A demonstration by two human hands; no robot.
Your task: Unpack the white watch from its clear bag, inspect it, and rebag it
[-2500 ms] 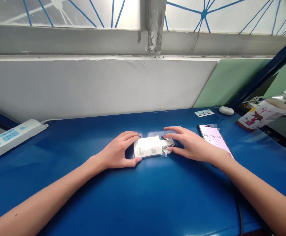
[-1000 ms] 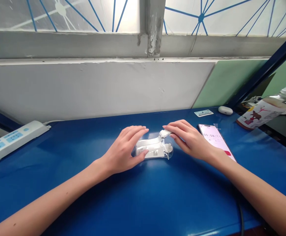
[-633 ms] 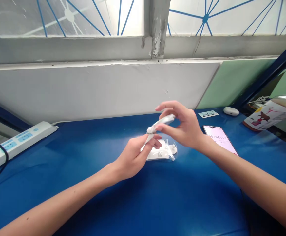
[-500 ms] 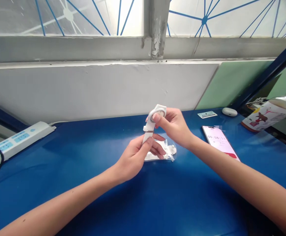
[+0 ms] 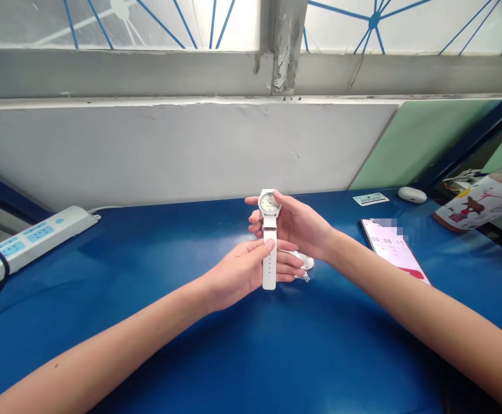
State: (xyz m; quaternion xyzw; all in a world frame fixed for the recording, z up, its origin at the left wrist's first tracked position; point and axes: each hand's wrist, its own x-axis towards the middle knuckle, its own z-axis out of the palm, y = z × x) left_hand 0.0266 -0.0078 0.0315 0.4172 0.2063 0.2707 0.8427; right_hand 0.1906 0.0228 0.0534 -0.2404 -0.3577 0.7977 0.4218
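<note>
A white wristwatch point(image 5: 269, 202) is held up over the table, dial facing me and its strap with punched holes hanging straight down. My left hand point(image 5: 237, 270) pinches that strap under the thumb, with the other fingers stretched out behind it. Around the watch case, my right hand point(image 5: 300, 225) grips with the thumb at the dial's right edge and the fingers curled behind. Partly hidden behind my left fingers, a clear plastic bag point(image 5: 306, 263) with something white in it lies on the table.
On the blue table point(image 5: 168, 253) a white power strip point(image 5: 35, 238) lies at left with a black cable. To the right are a phone point(image 5: 391, 247) showing a timer, a small card point(image 5: 370, 199), a white earbud case point(image 5: 412, 194) and a tilted bottle point(image 5: 479, 198).
The watch has turned so its dial faces me and its strap hangs vertically. My right thumb has shifted from across the dial to its edge. The view has moved slightly.
</note>
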